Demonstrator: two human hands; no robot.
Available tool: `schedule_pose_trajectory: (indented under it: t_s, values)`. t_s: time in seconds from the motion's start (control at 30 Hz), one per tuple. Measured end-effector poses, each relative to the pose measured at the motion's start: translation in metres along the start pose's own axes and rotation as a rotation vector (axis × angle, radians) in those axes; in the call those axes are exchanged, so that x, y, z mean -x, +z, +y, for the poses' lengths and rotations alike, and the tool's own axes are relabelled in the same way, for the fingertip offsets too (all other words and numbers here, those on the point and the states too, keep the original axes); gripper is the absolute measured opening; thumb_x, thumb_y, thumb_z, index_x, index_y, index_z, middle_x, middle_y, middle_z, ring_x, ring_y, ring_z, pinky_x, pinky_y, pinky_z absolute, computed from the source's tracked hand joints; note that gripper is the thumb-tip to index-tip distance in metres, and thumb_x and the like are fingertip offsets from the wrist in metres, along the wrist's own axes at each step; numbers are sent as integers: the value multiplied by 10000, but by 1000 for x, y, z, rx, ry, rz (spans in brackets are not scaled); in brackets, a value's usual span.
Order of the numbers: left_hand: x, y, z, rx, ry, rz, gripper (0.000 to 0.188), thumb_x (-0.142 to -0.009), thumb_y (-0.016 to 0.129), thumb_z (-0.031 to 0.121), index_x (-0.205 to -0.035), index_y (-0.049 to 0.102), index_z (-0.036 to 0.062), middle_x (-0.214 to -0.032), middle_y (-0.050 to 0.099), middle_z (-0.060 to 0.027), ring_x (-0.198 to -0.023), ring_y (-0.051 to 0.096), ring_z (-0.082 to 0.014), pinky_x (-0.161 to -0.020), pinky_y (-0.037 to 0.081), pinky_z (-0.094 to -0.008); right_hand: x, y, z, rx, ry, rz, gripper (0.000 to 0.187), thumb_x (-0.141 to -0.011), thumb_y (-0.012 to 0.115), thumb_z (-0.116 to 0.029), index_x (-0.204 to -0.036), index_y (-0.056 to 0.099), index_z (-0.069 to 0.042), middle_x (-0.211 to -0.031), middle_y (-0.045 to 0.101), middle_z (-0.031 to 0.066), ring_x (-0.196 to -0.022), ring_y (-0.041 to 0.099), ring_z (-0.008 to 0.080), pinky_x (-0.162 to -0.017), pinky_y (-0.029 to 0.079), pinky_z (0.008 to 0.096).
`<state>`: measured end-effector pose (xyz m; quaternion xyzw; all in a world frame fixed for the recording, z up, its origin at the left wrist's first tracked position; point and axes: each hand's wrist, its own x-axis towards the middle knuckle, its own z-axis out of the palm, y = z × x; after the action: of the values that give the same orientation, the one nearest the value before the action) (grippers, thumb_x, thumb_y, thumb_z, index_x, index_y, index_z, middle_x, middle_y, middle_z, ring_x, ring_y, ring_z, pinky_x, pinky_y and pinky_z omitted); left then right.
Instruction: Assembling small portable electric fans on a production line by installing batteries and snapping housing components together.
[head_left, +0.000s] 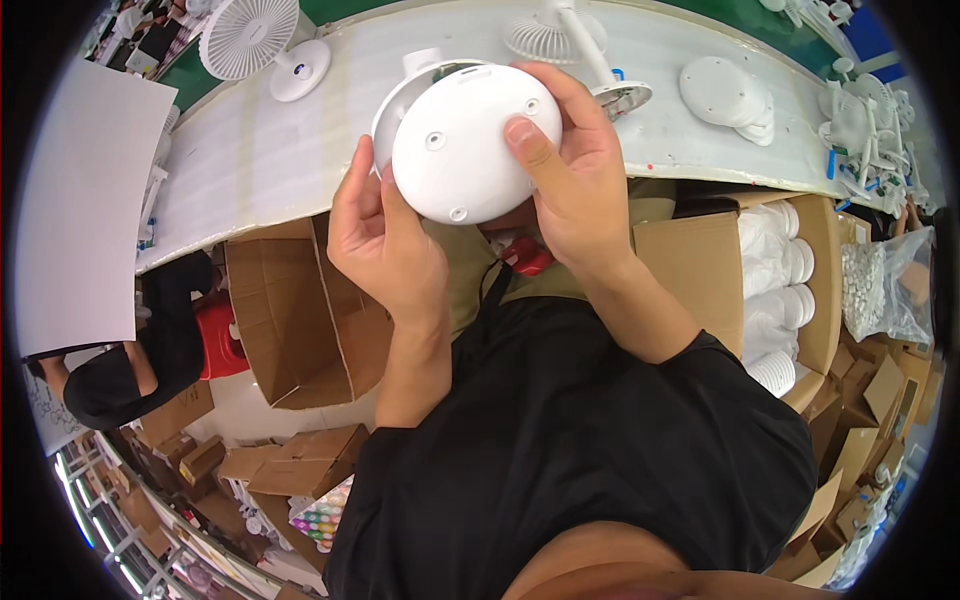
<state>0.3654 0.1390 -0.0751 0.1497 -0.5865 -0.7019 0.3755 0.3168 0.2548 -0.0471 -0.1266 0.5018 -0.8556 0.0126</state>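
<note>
Over the table's near edge I hold a round white fan base cover (470, 160) with recessed screw holes in its face. Behind it, offset to the upper left, shows a white fan base shell (385, 112) with a short stub. A gap is visible between the two along the upper left. My left hand (388, 240) is closed at their lower left edge, its fingers partly hidden. My right hand (580, 175) grips the cover's right side, thumb on its face and fingers around the back. Whether its hidden fingers also touch the shell I cannot tell.
On the white table (260, 170) stand a white desk fan (265, 50) and a partly assembled fan (580, 50). Stacked round covers (725, 95) lie at right, beside a pile of fan parts (870, 130). Cardboard boxes (290, 320) flank me; the right box (690, 270) holds wrapped white parts.
</note>
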Motion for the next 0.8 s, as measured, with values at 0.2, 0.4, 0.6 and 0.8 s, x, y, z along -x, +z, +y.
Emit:
schedule_pose_trajectory:
  t_s: [0.2, 0.4, 0.6, 0.8]
  values:
    - [13, -15, -1, -29, 63, -151, 440, -955, 579, 94, -1357, 474, -52, -1165, 651, -213, -991, 653, -226, -848, 543, -298, 15, 4, 9, 132, -98, 79, 439, -886, 649, -47, -1306, 527, -23, -1164, 566, 115, -978, 557, 197, -882, 478, 285]
    - [18, -21, 8, -132, 64, -195, 519, -958, 596, 168, -1399, 418, -41, -1239, 614, -213, -1064, 627, -265, -918, 519, -343, 24, 2, 14, 346, -210, 21, 480, -869, 652, -48, -1335, 539, -36, -1154, 550, 102, -957, 540, 196, -836, 462, 274]
    - [16, -19, 30, -69, -70, -198, 515, -944, 625, 219, -1355, 469, -50, -1233, 593, -201, -1048, 613, -247, -881, 508, -314, 27, -5, 15, 350, -222, -96, 531, -844, 672, -52, -1358, 538, -44, -1157, 549, 98, -945, 532, 187, -822, 453, 276]
    - [15, -32, 27, -140, -83, -244, 503, -930, 650, 232, -1321, 493, -41, -1224, 592, -193, -1058, 607, -236, -888, 500, -309, 20, -7, -5, 377, -94, -233, 573, -832, 701, -24, -1365, 492, -8, -1204, 523, 115, -1032, 520, 197, -912, 429, 268]
